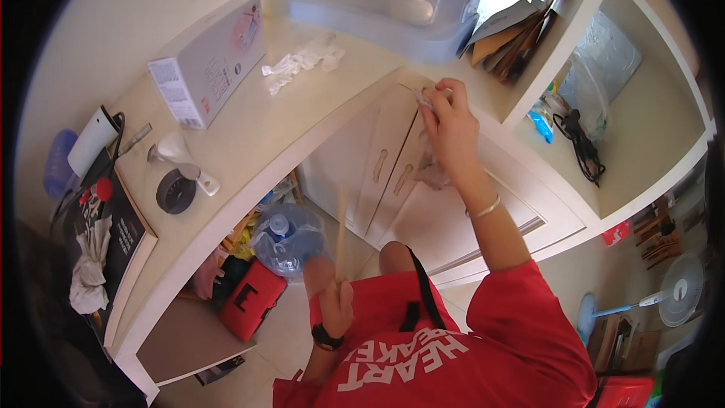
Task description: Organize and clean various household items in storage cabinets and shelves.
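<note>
My left hand (338, 307), with a dark watch on its wrist, grips a thin wooden stick (341, 232) that points up and away from my lap. Over the front edge of the desk (317, 107), my right hand (456, 130) pinches a crumpled, thin whitish piece (423, 96), perhaps tissue or plastic. A crumpled translucent bit (432, 173) hangs below that hand, before the cabinet doors (396, 153); whether the two are one piece I cannot tell. Another crumpled white piece (303, 62) lies on the desktop beside a grey-white printed carton (215, 62).
A translucent storage bin (385, 39) stands at the back, near standing envelopes (510, 34). At left are a white handheld device (175, 150), a black round lid (175, 191) and a dark book (133, 238). Below sit a large water bottle (289, 238) and a red case (252, 300).
</note>
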A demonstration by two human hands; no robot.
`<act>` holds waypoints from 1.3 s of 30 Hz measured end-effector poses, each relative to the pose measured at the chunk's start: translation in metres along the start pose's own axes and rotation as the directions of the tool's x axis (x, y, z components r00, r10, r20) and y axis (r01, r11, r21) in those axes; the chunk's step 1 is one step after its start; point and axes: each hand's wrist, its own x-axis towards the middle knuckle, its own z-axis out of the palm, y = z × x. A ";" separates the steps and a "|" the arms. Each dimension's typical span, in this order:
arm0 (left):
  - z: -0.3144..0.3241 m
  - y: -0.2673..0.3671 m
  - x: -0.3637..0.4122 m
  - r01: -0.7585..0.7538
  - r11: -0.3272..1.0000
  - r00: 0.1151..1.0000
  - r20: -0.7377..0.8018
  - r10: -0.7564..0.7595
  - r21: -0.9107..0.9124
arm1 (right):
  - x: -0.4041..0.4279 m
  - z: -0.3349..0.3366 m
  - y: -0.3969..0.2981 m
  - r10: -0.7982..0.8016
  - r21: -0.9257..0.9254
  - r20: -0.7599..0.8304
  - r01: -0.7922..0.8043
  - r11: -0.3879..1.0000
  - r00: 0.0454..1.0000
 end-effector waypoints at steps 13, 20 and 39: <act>0.001 -0.015 -0.007 0.083 0.993 0.992 0.098 -0.075 -0.080 | 0.023 0.021 0.011 -0.217 -0.390 0.112 0.244 0.888 0.970; -0.008 -0.016 -0.002 0.079 0.993 0.993 0.091 -0.071 -0.089 | 0.020 0.025 0.004 -0.171 -0.378 0.137 0.211 0.902 0.976; -0.006 -0.019 0.004 0.040 0.997 0.992 0.121 -0.031 -0.072 | 0.031 0.034 0.005 -0.243 -0.395 0.144 0.281 0.875 0.959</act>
